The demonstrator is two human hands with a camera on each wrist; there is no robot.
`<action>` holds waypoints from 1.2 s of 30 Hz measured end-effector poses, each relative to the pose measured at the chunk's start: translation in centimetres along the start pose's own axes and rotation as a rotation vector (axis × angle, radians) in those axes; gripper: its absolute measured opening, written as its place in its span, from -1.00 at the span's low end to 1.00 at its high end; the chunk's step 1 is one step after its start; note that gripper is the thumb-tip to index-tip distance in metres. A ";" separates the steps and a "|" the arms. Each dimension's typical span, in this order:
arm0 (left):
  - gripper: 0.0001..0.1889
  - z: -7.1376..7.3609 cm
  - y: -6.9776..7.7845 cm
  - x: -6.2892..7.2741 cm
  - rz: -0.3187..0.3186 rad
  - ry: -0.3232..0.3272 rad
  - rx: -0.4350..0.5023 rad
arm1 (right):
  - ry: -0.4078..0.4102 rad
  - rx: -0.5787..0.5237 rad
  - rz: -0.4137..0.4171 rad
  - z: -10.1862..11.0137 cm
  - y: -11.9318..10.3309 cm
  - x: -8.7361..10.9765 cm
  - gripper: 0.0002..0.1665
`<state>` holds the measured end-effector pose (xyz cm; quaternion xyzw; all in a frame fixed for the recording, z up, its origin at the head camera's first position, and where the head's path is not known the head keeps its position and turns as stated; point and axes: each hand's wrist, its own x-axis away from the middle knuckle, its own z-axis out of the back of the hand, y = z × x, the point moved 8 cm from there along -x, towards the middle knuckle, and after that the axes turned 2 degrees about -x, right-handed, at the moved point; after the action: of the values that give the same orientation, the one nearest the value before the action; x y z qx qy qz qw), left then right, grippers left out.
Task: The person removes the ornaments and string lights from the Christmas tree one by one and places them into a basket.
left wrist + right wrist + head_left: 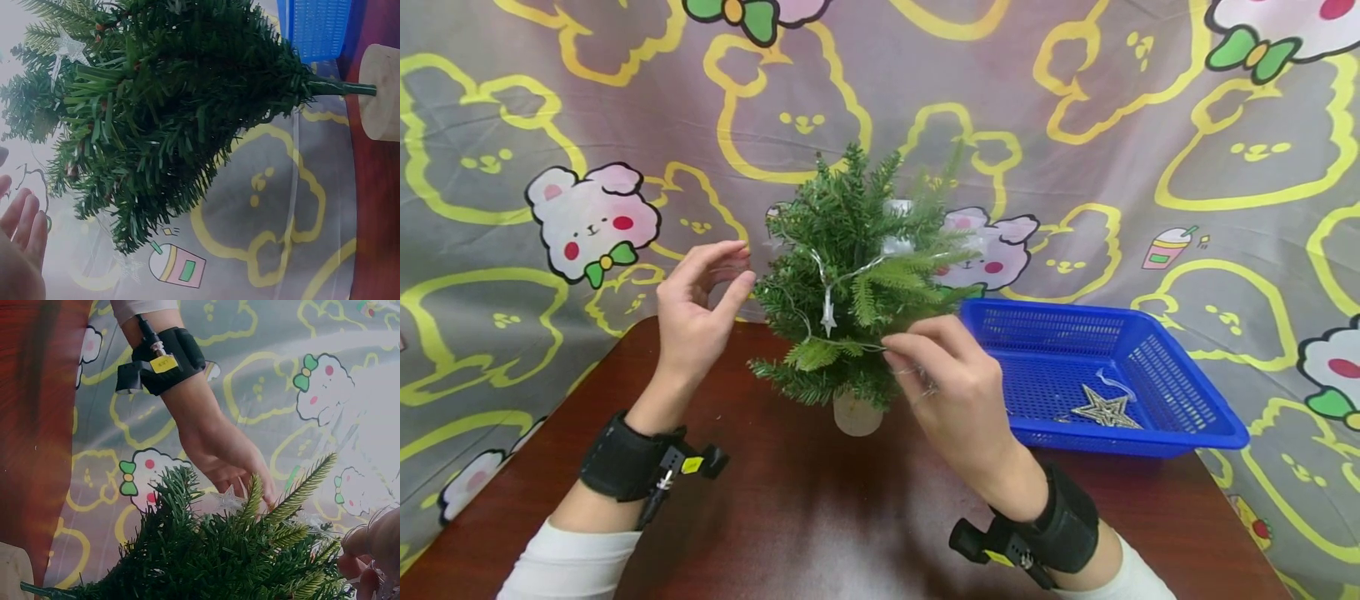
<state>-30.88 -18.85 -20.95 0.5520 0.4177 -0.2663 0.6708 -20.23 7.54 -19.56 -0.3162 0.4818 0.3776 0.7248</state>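
Observation:
A small artificial Christmas tree [842,225] stands upright on a round wooden base [857,417]. Thin clear string lights with star-shaped bulbs wind around its branches; one clear star [828,315] hangs at the front. My right hand [951,392] pinches the light wire [853,344] between thumb and fingertips at the tree's lower right front, and more wire bunches under its fingers. To the left of the tree, my left hand [700,308] is raised with fingers loosely bent and nothing in it. The left wrist view catches its fingers [25,219] beside the branches, near another star [70,50].
A blue plastic basket [1075,317] stands on the right of the brown table [805,517], holding a glittery star ornament [1107,408] with a ribbon loop. Behind hangs a patterned curtain [647,108]. White pieces [897,225] show behind the tree's upper right branches.

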 end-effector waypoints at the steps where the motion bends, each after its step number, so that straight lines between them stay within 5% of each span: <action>1: -0.64 -0.2 0.2 -0.1 -0.010 -0.018 0.015 | 0.002 -0.001 0.002 0.0 0.0 0.0 -0.92; 12: -0.60 -2.3 2.7 -0.7 -0.128 -0.209 0.074 | -0.010 0.018 0.006 -0.1 0.0 0.0 -0.91; 23: -0.70 -3.0 4.2 -0.9 -0.188 -0.245 0.019 | -0.051 0.053 0.021 -0.3 0.1 0.1 -0.91; 36: -0.75 -4.1 6.9 -0.1 -0.354 -0.259 -0.082 | -0.086 0.128 -0.033 0.6 0.8 -0.1 -0.84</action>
<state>-26.42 -13.17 -17.43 0.4037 0.4290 -0.4312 0.6834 -20.71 8.42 -19.39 -0.2604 0.4680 0.3474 0.7697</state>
